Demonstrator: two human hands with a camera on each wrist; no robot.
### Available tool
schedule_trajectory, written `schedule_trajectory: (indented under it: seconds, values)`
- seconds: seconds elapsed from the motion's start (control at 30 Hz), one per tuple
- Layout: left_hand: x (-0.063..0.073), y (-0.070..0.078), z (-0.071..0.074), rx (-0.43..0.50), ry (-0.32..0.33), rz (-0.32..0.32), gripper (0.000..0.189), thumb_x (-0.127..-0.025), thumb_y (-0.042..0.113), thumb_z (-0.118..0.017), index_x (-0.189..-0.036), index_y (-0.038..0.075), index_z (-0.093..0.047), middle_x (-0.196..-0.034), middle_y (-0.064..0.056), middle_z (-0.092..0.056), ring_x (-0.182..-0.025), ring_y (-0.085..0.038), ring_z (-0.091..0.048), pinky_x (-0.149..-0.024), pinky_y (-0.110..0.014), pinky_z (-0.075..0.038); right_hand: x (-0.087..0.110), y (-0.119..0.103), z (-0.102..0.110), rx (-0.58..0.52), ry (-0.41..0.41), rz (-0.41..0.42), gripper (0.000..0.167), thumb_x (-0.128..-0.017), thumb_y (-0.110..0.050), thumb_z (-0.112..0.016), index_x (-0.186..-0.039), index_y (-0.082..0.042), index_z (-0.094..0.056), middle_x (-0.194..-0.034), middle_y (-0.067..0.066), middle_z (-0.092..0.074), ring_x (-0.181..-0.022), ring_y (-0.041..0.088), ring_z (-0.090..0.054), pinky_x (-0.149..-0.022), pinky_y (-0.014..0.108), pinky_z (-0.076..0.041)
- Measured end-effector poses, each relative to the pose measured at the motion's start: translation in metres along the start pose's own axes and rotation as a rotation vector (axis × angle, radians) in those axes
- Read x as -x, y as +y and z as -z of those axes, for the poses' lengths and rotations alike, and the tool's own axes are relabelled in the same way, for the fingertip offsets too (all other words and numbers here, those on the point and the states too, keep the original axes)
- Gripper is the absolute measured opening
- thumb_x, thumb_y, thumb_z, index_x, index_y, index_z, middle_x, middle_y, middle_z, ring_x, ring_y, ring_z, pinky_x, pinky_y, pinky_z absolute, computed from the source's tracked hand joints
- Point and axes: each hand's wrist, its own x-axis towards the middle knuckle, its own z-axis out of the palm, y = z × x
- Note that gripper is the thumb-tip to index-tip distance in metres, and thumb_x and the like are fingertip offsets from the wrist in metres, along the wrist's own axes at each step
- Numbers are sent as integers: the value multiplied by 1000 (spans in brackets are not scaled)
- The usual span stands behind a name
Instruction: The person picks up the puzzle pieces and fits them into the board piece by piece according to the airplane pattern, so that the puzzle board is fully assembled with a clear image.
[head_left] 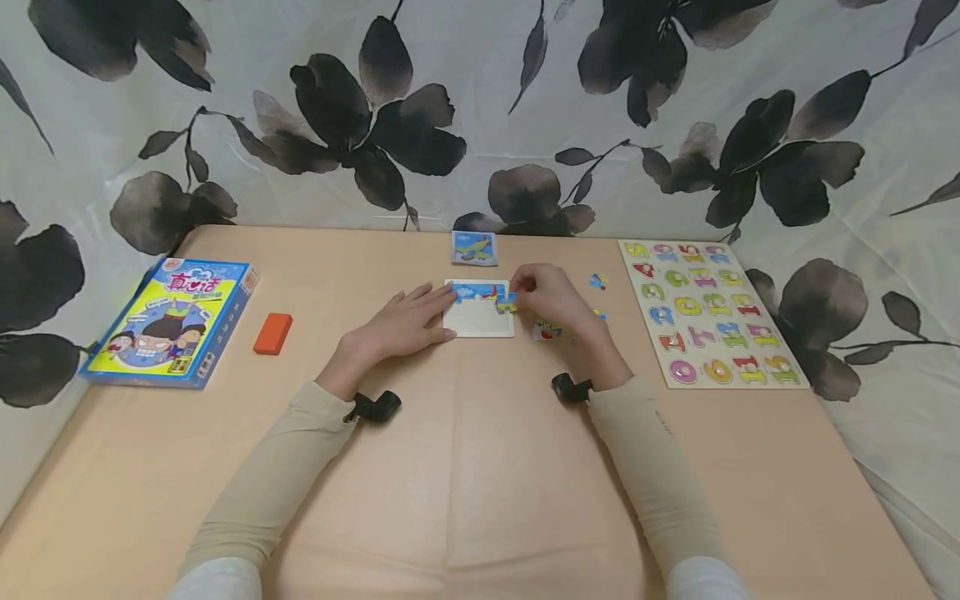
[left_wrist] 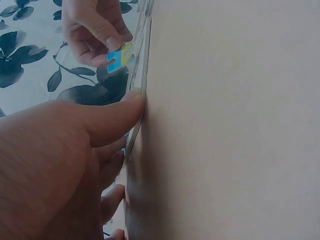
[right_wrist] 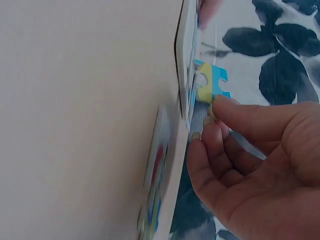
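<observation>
A white puzzle tray (head_left: 480,323) lies flat on the table, with joined blue-sky pieces (head_left: 468,291) along its top. My left hand (head_left: 399,327) rests at the tray's left side, fingers stretched out and the thumb (left_wrist: 120,112) on its edge. Over the tray's right side, my right hand (head_left: 552,293) pinches a blue and yellow jigsaw piece (right_wrist: 212,82) between thumb and fingertips. That piece is tilted up from the tray in both wrist views. Loose jigsaw pieces (head_left: 547,332) lie beside and partly under the right hand.
Behind the tray is a small picture card (head_left: 474,248). More loose pieces (head_left: 597,282) lie right of the right hand, before a sheet of colourful shapes (head_left: 660,329). An orange block (head_left: 273,333) and a blue and yellow box (head_left: 168,321) sit to the left.
</observation>
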Motion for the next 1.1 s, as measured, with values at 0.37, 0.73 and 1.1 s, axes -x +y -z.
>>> schedule_trajectory:
  seconds: [0.37, 0.73, 1.1]
  values:
    - [0, -1, 1, 4, 12, 1, 72, -100, 48, -52, -159, 17, -25, -168, 0, -20, -156, -32, -11, -122, -63, -9, -13, -22, -28, -1, -12, -54, 5, -90, -9, -68, -93, -6, -67, -86, 8, -58, -82, 22, -51, -66, 28, -42]
    - [-1, 1, 1, 5, 11, -2, 72, -100, 49, -52, -159, 17, -26, -167, 0, -22, -156, -32, -12, -122, -63, -10, -24, -29, -45, -28, -37, -74, 11, -86, -11, -73, -81, -6, -66, -65, 0, -58, -57, 12, -52, -54, 21, -39]
    - [0, 0, 2, 4, 17, 4, 73, -100, 48, -53, -159, 18, -24, -167, -1, -22, -156, -33, -12, -122, -63, -10, -31, -37, -59, 33, 23, -128, 16, -87, -11, -72, -73, -7, -64, -68, 1, -57, -66, 16, -51, -56, 23, -37]
